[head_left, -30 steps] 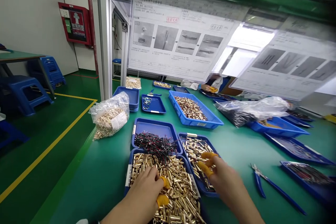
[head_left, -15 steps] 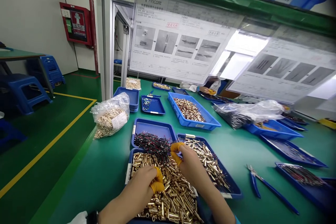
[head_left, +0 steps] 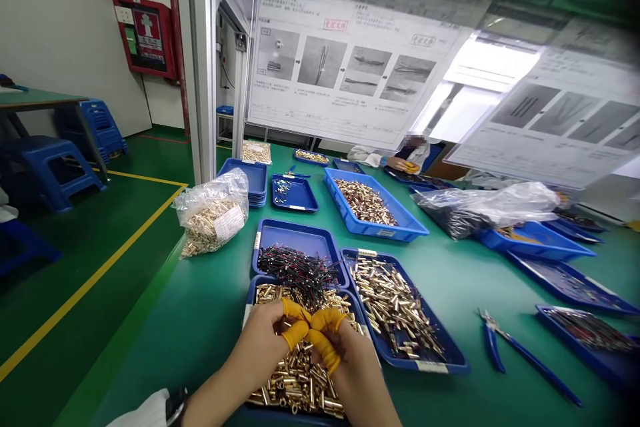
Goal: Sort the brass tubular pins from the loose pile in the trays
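My left hand (head_left: 265, 337) and my right hand (head_left: 353, 357) meet fingertip to fingertip, both wearing yellow finger covers. Each is closed in a pinch; whatever lies between the fingertips is too small and covered to name. Below them, loose brass sleeves (head_left: 300, 383) fill a blue tray, partly hidden by my hands. Just beyond, a pile of thin black and red wires (head_left: 295, 267) rests in another blue tray (head_left: 295, 232) and spills over onto the sleeves. To the right, brass pieces with dark wire ends (head_left: 393, 300) lie in a third blue tray (head_left: 457, 368).
Pliers (head_left: 520, 353) with blue handles lie at right, beside a tray of dark wires (head_left: 590, 328). A bag of brass parts (head_left: 213, 220) stands at left. Farther back is a blue bin (head_left: 407, 235) of brass parts. A co-worker's hand (head_left: 400, 163) shows across the table.
My right hand has come from the wire pile toward me, and my left hand has moved slightly up and left. Their fingertips now meet above the sleeves. The camera view has shifted slightly.
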Tool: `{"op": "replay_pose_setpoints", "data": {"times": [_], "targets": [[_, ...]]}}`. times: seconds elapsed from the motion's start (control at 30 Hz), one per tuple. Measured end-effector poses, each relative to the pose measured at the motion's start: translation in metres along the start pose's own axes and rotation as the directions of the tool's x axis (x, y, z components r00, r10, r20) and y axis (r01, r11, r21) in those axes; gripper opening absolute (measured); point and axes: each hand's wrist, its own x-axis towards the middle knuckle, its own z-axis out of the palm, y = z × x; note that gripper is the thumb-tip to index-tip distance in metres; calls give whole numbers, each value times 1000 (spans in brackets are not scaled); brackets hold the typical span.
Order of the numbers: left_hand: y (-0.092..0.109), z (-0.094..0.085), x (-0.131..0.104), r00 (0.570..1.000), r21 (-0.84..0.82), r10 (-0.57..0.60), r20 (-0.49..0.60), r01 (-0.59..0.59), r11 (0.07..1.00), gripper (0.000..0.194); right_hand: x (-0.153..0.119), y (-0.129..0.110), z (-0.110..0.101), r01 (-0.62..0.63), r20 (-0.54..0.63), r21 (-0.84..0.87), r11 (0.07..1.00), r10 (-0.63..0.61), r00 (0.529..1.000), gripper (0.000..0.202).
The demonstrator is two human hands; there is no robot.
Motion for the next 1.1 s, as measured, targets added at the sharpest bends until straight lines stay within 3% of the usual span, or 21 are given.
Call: {"op": "replay_pose_setpoints", "data": {"times": [0.1,0.2,0.3,0.4,0.57,0.7,0.77,0.93,1.0,1.1], "targets": [[-1,1,2,1000,-75,-26,-3,25,997,12,-1,-3,-3,37,49,-22,999,-36,998,8],[-3,0,4,999,-162,-47,-7,45,986,9,-2,-8,-4,45,96,102,994,-55,994,15],[-1,-3,5,998,-170,-46,-43,38,985,10,0,-9,-5,-42,45,277,960,31,998,24],[1,-6,6,994,-167,-70,-80,56,984,11,3,-2,-6,-110,-26,316,942,125,992,37],[-4,-4,7,997,-188,-83,5,82,979,21,4,3,-10,-172,81,275,946,155,985,36],[-9,-3,5,997,-127,57,57,-49,991,36,1,-4,-10,-79,-33,131,988,84,996,24],[-9,-3,3,995,-127,71,75,-61,990,39,0,-4,-10,-48,-42,65,997,51,998,24],[-6,-3,3,998,-182,-51,31,55,982,35,0,3,-7,-16,-8,-34,999,16,1000,18],[-7,-4,3,999,-162,-37,28,41,986,34,-1,4,-6,-9,0,-61,998,9,1000,18],[-10,-5,3,1000,-6,28,-1,-28,1000,36,-2,3,-5,-2,-8,-89,996,1,1000,21]]}}
